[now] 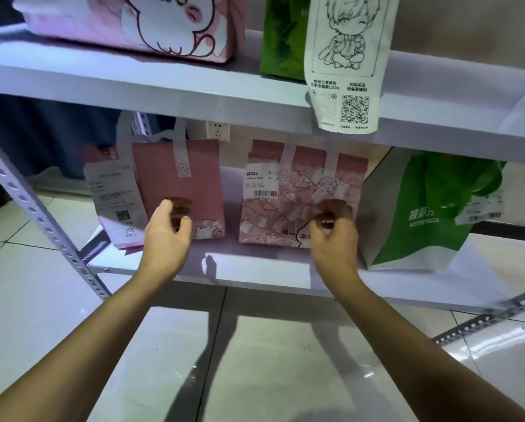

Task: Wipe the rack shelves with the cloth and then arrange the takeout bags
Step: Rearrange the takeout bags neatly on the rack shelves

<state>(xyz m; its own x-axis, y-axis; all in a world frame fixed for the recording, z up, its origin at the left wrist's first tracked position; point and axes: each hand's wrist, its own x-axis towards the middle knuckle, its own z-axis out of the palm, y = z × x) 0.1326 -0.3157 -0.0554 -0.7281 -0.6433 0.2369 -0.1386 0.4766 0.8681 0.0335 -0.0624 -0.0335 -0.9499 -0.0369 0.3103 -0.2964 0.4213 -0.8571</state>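
Neither hand grips anything: the left hand and right hand hover with loosely curled, empty fingers before the plain pink fabric takeout bag and patterned pink takeout bag standing mid-shelf on the grey metal lower shelf. Best to square both bags parallel to its front edge.

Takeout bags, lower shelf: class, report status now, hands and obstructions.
Left hand and right hand loosely curled, holding nothing. Two pink bags upright, green bag beside them. No cloth visible; path clear.

Two bare forearms — no sleeves, watch or rings.
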